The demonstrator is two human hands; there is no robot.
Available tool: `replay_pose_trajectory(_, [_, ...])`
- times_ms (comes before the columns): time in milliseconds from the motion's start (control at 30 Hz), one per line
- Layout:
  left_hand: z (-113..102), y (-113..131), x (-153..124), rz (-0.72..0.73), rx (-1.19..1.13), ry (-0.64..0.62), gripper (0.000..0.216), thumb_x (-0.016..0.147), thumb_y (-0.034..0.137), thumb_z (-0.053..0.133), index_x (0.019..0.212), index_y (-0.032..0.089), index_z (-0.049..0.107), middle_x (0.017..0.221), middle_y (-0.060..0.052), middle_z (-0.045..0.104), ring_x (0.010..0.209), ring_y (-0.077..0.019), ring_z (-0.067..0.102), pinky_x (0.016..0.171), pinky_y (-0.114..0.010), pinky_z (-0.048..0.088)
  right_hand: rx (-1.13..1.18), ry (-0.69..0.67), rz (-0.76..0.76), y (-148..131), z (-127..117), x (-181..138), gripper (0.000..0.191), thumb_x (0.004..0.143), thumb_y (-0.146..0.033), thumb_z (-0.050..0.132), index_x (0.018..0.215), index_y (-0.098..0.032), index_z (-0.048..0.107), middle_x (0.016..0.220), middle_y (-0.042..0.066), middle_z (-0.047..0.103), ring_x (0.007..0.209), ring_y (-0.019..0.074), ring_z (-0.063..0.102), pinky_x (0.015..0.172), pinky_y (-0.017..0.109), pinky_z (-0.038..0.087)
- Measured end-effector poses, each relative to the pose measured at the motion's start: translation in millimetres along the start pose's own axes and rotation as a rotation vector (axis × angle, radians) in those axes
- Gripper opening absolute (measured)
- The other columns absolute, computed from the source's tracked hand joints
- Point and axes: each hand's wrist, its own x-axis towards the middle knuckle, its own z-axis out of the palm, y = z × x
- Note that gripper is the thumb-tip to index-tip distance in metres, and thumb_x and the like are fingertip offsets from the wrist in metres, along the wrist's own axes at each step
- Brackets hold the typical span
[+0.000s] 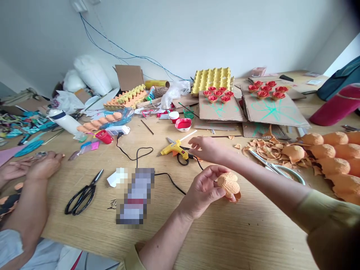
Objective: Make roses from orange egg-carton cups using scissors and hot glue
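Note:
My left hand [204, 189] is closed on an orange egg-carton flower [228, 184], made of rounded cup-shaped petals, and holds it just above the table. My right hand [203, 148] reaches across over my left one, beside the back end of a yellow glue gun [174, 148]. Its fingers are bent but apart, and I see nothing held between them. The glue gun lies on a pair of scissors [183, 161], with a white glue stick [189, 135] poking out behind it.
Scissors with pale handles [284, 172], carton scraps [267, 150] and an orange egg tray [337, 157] lie right. Red flowers stand on cardboard [222, 108] behind. Black scissors [84, 195] and a blurred-out phone-like object [135, 197] lie left, near another person's hands [45, 167].

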Motion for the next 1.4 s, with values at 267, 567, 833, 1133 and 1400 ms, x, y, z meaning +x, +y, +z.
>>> replay_pose_trajectory(267, [-6,9,-2,0.009,-0.138,-0.067,0.047,0.074,0.033,0.087,0.113,0.019,0.065,0.090,-0.006,0.073,0.071,-0.0162,0.072,0.074,-0.030,0.058,-0.039,-0.081,0.109,-27,53,45,0.029,0.087,-0.032,0.065,0.110,-0.015,0.070,0.111,0.017,0.074,0.100,0.0326,0.069,0.083,0.039,0.052])
replay_pose_trajectory(567, [-6,6,-3,-0.071,-0.146,-0.210,0.050,0.070,0.029,0.089,0.114,0.019,0.069,0.098,-0.006,0.070,0.075,-0.0172,0.072,0.072,-0.030,0.059,0.238,0.033,0.193,-20,39,33,0.022,0.088,-0.026,0.061,0.106,-0.014,0.066,0.096,0.012,0.071,0.089,0.0249,0.065,0.074,0.032,0.048])
replay_pose_trajectory(833, [-9,25,-10,-0.141,-0.053,-0.272,0.051,0.064,0.036,0.093,0.105,0.016,0.071,0.088,-0.007,0.070,0.074,-0.0152,0.066,0.067,-0.023,0.053,1.099,0.027,0.182,-12,-30,-59,0.028,0.084,-0.039,0.072,0.099,-0.015,0.067,0.076,-0.001,0.055,0.065,0.0111,0.050,0.059,0.023,0.045])
replay_pose_trajectory(1133, [-41,41,-15,-0.111,0.013,-0.324,0.052,0.065,0.046,0.089,0.104,0.016,0.071,0.074,-0.002,0.065,0.053,-0.0113,0.060,0.055,-0.024,0.051,1.641,0.205,0.218,-15,-33,-166,0.022,0.084,-0.037,0.076,0.093,-0.018,0.071,0.084,0.000,0.057,0.060,0.0081,0.041,0.049,0.019,0.038])
replay_pose_trajectory(1400, [-24,22,2,-0.208,0.145,-0.147,0.045,0.074,0.030,0.086,0.113,0.018,0.068,0.112,-0.011,0.073,0.091,-0.0199,0.070,0.086,-0.032,0.053,1.451,0.304,0.428,14,-3,-202,0.031,0.085,-0.042,0.076,0.103,-0.018,0.070,0.065,0.000,0.059,0.066,0.0137,0.042,0.057,0.021,0.037])
